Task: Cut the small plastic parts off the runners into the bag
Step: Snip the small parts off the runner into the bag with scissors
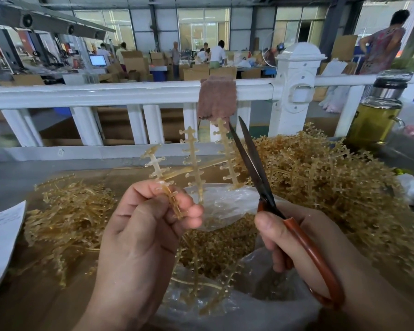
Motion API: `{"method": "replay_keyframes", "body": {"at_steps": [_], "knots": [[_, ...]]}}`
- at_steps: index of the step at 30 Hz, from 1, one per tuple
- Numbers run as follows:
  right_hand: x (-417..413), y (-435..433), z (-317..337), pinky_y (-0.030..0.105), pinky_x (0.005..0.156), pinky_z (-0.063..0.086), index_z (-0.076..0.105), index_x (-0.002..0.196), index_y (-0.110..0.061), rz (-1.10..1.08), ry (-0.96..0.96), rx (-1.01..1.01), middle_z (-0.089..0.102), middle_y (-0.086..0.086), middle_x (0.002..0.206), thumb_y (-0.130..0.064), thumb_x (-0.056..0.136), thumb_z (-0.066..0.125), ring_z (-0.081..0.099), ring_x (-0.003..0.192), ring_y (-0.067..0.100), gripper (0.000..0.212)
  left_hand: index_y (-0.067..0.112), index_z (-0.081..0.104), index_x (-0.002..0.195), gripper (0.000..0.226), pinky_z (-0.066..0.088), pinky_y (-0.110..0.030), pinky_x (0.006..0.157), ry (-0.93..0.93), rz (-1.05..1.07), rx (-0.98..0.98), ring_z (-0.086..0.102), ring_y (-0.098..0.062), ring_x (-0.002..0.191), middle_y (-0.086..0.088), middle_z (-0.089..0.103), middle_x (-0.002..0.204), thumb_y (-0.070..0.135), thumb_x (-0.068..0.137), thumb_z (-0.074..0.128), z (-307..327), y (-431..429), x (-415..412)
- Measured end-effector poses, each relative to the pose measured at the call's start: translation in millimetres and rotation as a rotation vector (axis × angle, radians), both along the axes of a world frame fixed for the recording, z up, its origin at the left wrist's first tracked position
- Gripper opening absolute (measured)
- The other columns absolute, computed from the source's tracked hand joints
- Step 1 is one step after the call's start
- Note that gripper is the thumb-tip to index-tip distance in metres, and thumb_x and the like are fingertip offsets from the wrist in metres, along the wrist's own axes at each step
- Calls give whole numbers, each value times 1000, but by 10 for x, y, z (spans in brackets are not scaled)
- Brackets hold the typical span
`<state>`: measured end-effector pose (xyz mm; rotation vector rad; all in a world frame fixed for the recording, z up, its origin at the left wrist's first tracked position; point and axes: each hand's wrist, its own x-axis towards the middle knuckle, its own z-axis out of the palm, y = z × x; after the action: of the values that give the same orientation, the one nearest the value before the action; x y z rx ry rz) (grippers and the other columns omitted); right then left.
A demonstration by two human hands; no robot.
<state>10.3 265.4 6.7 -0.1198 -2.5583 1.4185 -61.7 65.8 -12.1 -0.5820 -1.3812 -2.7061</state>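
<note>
Now, we see the left hand (141, 225) raised in front, thumb and curled fingers pinching the lower stem of an amber plastic runner (193, 161). The runner fans upward from that hand into three branches studded with small parts. The right hand (304, 247) grips the red-handled scissors (256, 173), fingers curled through the loop and thumb on the upper handle. The dark blades stand parted in a narrow V, pointing up and away, with the nearer blade right alongside the rightmost branch; whether it touches, we cannot tell.

Between and below both hands sits the clear plastic bag (227, 204), mouth open. Inside it we spot a mound of cut parts (215, 244), plus a few runner pieces near its front. Beyond the right hand rises a big heap of runners (332, 177). Out past the left hand lies a flatter heap of runners (67, 211), with a sheet of paper (0, 235) further left. Farther off, above the scissor tips, a brown cloth (216, 96) hangs over a white railing (105, 91). A bottle of yellowish liquid (375, 118) stands beyond the big heap.
</note>
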Motion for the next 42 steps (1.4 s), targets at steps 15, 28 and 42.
{"method": "replay_keyframes", "body": {"at_steps": [15,28,42], "knots": [[-50,32,-183,47,60,51,66,81,-13,133,101,-360,62,14,67,-82,75,62,63,55,31,70,26,77,90,21,59,-32,75,35,122,-114,74,-28,79,-10,72,81,9,81,69,-22,54,80],[-121,-99,-128,33,52,57,67,92,-5,383,-28,-1122,68,19,77,-59,58,89,69,61,26,68,10,66,92,11,47,-22,88,833,508,-836,66,-14,104,-1,66,104,8,93,55,-37,83,222],[-157,-124,-166,30,47,55,69,72,-10,252,46,-1236,65,12,67,-5,77,66,67,55,22,7,2,69,94,11,47,-22,96,944,585,-905,63,-11,119,-5,63,111,1,93,58,13,54,251]]}}
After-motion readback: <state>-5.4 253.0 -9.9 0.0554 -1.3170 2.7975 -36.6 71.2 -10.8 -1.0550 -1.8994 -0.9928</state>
